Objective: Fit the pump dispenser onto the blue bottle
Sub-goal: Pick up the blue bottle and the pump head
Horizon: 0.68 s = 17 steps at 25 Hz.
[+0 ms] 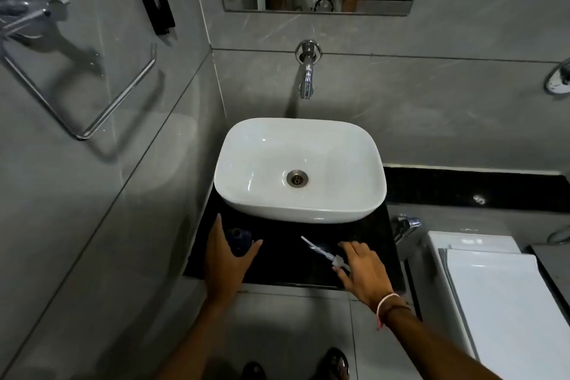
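Note:
The blue bottle (238, 241) stands upright on the black counter (277, 262) in front of the sink, its open mouth facing up. My left hand (225, 262) cups around it, fingers on the left side and thumb on the right. The pump dispenser (324, 253), clear with a long thin tube, lies flat on the counter to the right. My right hand (361, 271) rests over its head end, fingers spread and touching it; whether it grips the dispenser I cannot tell.
A white basin (299, 170) sits at the counter's back under a chrome wall tap (307, 77). A grey tiled wall with a chrome towel ring (86, 95) stands close on the left. A white toilet tank (493, 287) lies to the right. My shoes show on the floor below.

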Available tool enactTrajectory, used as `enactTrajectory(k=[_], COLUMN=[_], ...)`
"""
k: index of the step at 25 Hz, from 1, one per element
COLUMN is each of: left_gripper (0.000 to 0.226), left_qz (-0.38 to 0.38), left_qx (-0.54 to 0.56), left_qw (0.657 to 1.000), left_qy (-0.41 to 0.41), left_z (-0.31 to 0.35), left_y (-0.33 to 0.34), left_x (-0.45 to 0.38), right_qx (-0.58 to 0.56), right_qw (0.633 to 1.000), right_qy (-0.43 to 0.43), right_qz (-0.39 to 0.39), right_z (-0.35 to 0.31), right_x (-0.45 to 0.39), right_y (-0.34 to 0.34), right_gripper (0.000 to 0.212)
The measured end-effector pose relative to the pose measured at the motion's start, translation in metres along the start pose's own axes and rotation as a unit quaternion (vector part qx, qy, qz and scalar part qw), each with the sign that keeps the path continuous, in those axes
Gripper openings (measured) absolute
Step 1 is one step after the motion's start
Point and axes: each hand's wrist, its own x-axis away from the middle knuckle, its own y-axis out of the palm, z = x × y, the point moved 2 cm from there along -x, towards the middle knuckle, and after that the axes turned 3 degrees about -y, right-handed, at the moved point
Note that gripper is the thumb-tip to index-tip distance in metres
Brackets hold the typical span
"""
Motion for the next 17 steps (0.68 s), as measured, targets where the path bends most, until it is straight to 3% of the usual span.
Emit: enactTrajectory(k=[4,11,15,17], left_gripper=[0.094,0.084,0.086,0.087], left_qz=[-0.030,-0.019,-0.060,-0.079], left_qx=[0.052,0.070,0.043,0.035], left_qw=[0.994,0.994,0.996,0.996], left_qy=[-0.091,-0.081,-0.055,-0.028], left_z=[-0.021,-0.015,0.012,0.023], left_y=[0.011,0.036,0.066,0.078], left_x=[0.004,0.016,0.032,0.039], right_qx=[-0.024,-0.140,-0.329,-0.414], right_qw=[0.998,0.987,0.933,0.893], right_qy=[0.043,0.073,0.082,0.109], right_qz=[-0.049,0.002,0.119,0.137], right_z=[0.000,0.001,0.003,0.002], right_x=[-0.006,-0.009,-0.017,-0.024], right_y=[0.005,0.012,-0.011,-0.028], right_gripper=[0.038,0.024,0.021,0.024])
